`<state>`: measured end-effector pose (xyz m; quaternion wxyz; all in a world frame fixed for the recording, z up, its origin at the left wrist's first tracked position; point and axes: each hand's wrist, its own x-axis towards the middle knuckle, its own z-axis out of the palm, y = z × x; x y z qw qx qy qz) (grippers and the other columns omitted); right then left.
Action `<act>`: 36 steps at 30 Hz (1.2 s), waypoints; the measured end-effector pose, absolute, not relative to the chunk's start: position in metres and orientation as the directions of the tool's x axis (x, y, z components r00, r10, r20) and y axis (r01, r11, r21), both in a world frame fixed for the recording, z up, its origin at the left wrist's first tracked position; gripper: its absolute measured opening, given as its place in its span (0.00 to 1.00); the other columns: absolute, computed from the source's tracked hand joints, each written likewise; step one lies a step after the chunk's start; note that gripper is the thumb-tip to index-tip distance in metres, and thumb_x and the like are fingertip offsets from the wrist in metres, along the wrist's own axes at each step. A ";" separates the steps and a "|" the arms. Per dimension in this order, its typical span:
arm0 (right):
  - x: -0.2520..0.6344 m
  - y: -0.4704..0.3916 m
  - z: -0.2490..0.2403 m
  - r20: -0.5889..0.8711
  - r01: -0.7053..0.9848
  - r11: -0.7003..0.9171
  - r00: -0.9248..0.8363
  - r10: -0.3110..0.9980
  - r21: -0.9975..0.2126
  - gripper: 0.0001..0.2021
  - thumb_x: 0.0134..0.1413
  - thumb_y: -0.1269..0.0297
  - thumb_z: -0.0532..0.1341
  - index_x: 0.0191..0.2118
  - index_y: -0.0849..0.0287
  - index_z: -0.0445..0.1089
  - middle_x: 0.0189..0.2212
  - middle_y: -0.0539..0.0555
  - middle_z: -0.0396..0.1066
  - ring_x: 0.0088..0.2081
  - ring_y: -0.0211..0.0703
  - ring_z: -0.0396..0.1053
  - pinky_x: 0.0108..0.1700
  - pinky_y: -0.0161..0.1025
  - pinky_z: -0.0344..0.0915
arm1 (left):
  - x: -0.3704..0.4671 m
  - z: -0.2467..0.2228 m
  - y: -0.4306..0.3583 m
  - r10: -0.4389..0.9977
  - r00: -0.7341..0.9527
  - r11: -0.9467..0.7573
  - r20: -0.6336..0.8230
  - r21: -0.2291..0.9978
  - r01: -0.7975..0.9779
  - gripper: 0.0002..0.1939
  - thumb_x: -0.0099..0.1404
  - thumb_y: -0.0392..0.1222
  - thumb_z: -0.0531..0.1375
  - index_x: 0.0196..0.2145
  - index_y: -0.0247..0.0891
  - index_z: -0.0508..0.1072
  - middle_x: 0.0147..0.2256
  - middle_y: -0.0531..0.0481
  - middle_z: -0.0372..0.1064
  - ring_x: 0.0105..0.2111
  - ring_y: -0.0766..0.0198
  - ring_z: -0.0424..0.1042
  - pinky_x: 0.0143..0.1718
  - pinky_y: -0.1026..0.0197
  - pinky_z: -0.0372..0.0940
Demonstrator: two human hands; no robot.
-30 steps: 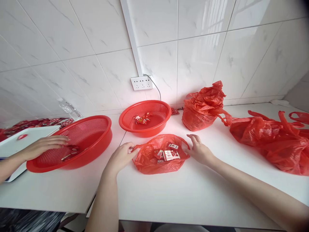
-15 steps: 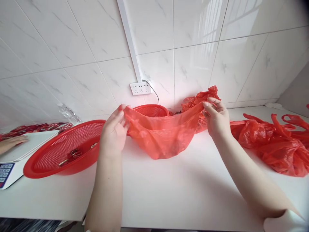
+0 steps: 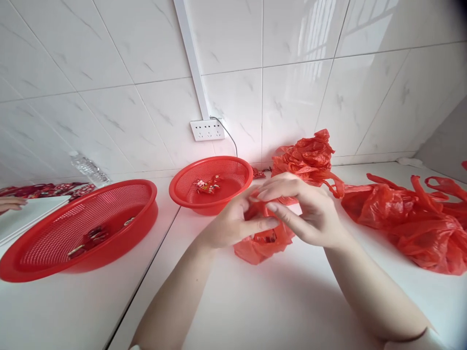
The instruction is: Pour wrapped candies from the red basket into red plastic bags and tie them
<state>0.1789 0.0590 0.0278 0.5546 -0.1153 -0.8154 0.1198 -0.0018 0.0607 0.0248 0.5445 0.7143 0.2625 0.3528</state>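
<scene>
Both hands meet over a small red plastic bag, whose lower part rests on the white table with something dark showing inside. My left hand is closed around the bag's gathered top, thumb pointing right. From the other side my right hand curls over it, fingers and thumb pinching at the same gathered plastic. The hands hide most of the bag's upper part. Just behind them on the left stands a round red basket with several small wrapped packets in it.
Left is a larger red basket with a few small items. Beyond lie a white scale, another person's hand, and a clear plastic bottle. Crumpled red bags sit by the wall; filled red bags lie right.
My hands, earlier wide apart with the bag stretched between them, have come together and gathered its top. The bag has dropped lower, and the view has shifted slightly, uncovering the middle basket.
</scene>
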 end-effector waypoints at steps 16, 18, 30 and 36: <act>0.184 0.093 0.014 0.628 -0.053 0.629 -0.169 0.760 -0.776 0.04 0.58 0.65 0.62 0.39 0.57 0.69 0.34 0.52 0.72 0.36 0.39 0.71 0.42 0.41 0.69 | 0.007 0.020 0.069 0.934 0.352 -0.003 0.070 0.982 -0.186 0.12 0.69 0.51 0.52 0.36 0.40 0.66 0.11 0.64 0.50 0.09 0.75 0.47 0.17 0.68 0.61; 0.186 0.096 0.015 0.638 -0.057 0.635 -0.056 0.768 -0.770 0.04 0.56 0.65 0.63 0.37 0.57 0.69 0.34 0.52 0.71 0.37 0.40 0.71 0.41 0.40 0.69 | 0.005 0.017 0.074 0.949 0.314 0.033 0.043 0.972 -0.232 0.11 0.69 0.50 0.52 0.36 0.40 0.66 0.12 0.61 0.57 0.08 0.75 0.46 0.16 0.69 0.59; 0.195 0.082 0.017 0.269 0.237 0.613 -0.740 0.617 -0.754 0.06 0.57 0.72 0.57 0.36 0.56 0.69 0.39 0.52 0.73 0.40 0.42 0.72 0.40 0.40 0.70 | -0.021 0.024 0.097 0.880 0.469 0.243 -0.076 0.920 -0.307 0.27 0.66 0.64 0.45 0.39 0.37 0.67 0.18 0.55 0.63 0.13 0.70 0.57 0.21 0.63 0.64; 0.188 0.092 0.012 0.325 0.270 0.565 -0.597 0.733 -0.779 0.05 0.58 0.63 0.58 0.39 0.56 0.70 0.39 0.53 0.73 0.40 0.42 0.72 0.43 0.42 0.70 | -0.026 0.034 0.073 0.799 0.601 -0.159 -0.026 0.954 0.252 0.21 0.63 0.59 0.54 0.46 0.42 0.66 0.18 0.61 0.58 0.13 0.70 0.54 0.23 0.62 0.64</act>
